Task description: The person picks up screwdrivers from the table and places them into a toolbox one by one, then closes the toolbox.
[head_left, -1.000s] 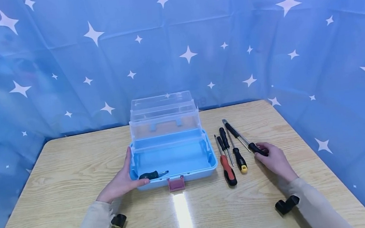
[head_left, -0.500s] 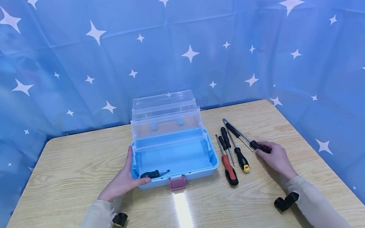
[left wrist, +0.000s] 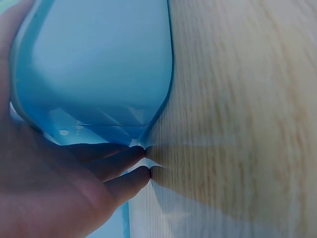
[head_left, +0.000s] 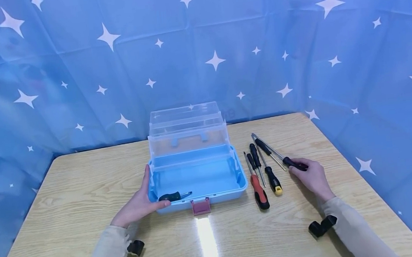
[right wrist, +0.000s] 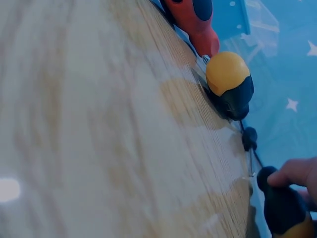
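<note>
A light-blue toolbox (head_left: 217,194) with a raised clear lid stands mid-table in the head view. My left hand (head_left: 135,207) rests at its near left corner, thumb along the front rim and fingers extended down the left side; the left wrist view shows those fingers against the box wall (left wrist: 99,64). Inside lies a short dark-handled screwdriver (head_left: 169,197). At the right, my right hand (head_left: 313,176) pinches the black handle of a long screwdriver (head_left: 276,152), its shaft pointing up and left. The right wrist view shows its handle (right wrist: 282,208), black with a yellow end, under my fingers.
Left of my right hand lie a red-and-black screwdriver (head_left: 257,189), a yellow-ended one (head_left: 272,179) and several black-handled ones, including one (head_left: 254,155) near the toolbox. A purple latch (head_left: 200,206) hangs at the box front. Blue starry cloth (head_left: 170,65) borders the table.
My right hand has shifted slightly right with the long screwdriver's handle. The whole head view has moved a little; my left hand and the toolbox keep their positions together.
</note>
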Demonstrator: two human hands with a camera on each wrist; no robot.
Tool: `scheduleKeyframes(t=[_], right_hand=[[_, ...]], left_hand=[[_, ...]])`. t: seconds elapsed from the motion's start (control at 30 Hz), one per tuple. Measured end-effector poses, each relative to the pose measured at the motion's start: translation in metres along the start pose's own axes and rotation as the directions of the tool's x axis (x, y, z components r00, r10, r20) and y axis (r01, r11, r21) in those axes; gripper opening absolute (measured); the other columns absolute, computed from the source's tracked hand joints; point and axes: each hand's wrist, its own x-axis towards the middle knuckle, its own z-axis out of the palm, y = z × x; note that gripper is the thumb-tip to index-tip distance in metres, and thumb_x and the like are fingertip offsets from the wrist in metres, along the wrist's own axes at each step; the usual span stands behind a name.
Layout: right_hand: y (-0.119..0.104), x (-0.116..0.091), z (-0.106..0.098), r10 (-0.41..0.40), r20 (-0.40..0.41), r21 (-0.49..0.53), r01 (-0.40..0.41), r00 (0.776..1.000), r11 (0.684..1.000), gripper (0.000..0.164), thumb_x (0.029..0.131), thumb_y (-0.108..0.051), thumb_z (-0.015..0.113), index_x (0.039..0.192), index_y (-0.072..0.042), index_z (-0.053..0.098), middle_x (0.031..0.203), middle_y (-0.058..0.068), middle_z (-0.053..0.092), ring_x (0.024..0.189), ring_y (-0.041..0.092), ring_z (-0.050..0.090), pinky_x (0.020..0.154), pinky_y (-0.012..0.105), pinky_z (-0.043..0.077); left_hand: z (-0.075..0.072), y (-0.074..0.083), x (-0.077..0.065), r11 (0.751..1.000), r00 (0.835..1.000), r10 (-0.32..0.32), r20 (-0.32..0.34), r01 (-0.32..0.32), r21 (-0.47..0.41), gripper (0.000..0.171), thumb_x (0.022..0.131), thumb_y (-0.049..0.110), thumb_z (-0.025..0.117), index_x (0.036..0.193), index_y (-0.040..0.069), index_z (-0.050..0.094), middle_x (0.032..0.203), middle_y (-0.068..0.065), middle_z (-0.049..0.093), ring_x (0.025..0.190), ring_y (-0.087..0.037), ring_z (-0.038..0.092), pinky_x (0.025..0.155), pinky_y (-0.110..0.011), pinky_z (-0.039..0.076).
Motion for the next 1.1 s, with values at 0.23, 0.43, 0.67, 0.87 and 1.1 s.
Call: scheduleKeyframes(t=[0.23,0.43,0.67,0.87,1.1], right_hand=[[-0.0026,0.0014,-0.0022,-0.023,-0.034,0.003,0.023,0.999,1.000,0.033,0.093,-0.013,0.063,0.118,0.009,0.064,0.114,0.031,0.062,0.108,0.045,0.055,0.091,0.054,0.040],[-0.0035,-0.0007,-0.0027,-0.023,-0.030,-0.013,0.023,0.999,1.000,0.035,0.095,-0.018,0.062,0.119,0.008,0.064,0.114,0.030,0.062,0.105,0.042,0.056,0.085,0.048,0.042],[-0.0056,-0.0021,-0.0033,-0.025,-0.057,-0.008,0.025,0.998,1.000,0.035,0.096,-0.019,0.060,0.119,0.007,0.064,0.115,0.031,0.061,0.107,0.043,0.056,0.086,0.051,0.042],[-0.0070,-0.0022,-0.0031,-0.033,-0.106,-0.001,0.033,0.994,0.999,0.033,0.096,-0.016,0.058,0.118,0.008,0.065,0.114,0.032,0.061,0.107,0.045,0.055,0.088,0.053,0.042],[-0.0072,0.0012,-0.0020,-0.042,-0.171,0.005,0.044,0.984,0.999,0.029,0.095,-0.014,0.059,0.115,0.007,0.067,0.111,0.030,0.063,0.105,0.042,0.058,0.087,0.048,0.042]], left_hand=[[-0.0002,0.0001,-0.0008,1.000,1.000,-0.003,0.001,0.003,-0.010,0.124,0.080,0.036,0.077,0.151,0.023,-0.023,0.158,-0.021,-0.008,0.140,-0.051,0.004,0.102,-0.070,0.020],[0.0007,0.0002,-0.0002,1.000,1.000,0.007,-0.003,-0.007,-0.013,0.123,0.080,0.035,0.078,0.151,0.024,-0.023,0.159,-0.020,-0.009,0.140,-0.051,0.004,0.103,-0.069,0.019],[0.0012,0.0011,0.0007,1.000,1.000,0.012,-0.005,-0.012,-0.008,0.123,0.081,0.034,0.078,0.151,0.023,-0.023,0.159,-0.020,-0.010,0.140,-0.051,0.004,0.103,-0.069,0.019],[0.0010,0.0003,0.0004,1.000,1.000,0.012,-0.007,-0.012,-0.014,0.123,0.080,0.034,0.077,0.151,0.023,-0.022,0.159,-0.019,-0.009,0.140,-0.050,0.003,0.103,-0.070,0.018],[0.0007,-0.0004,-0.0001,1.000,1.000,0.012,-0.004,-0.012,-0.010,0.123,0.081,0.035,0.077,0.151,0.023,-0.023,0.159,-0.020,-0.010,0.140,-0.050,0.002,0.103,-0.069,0.018]])
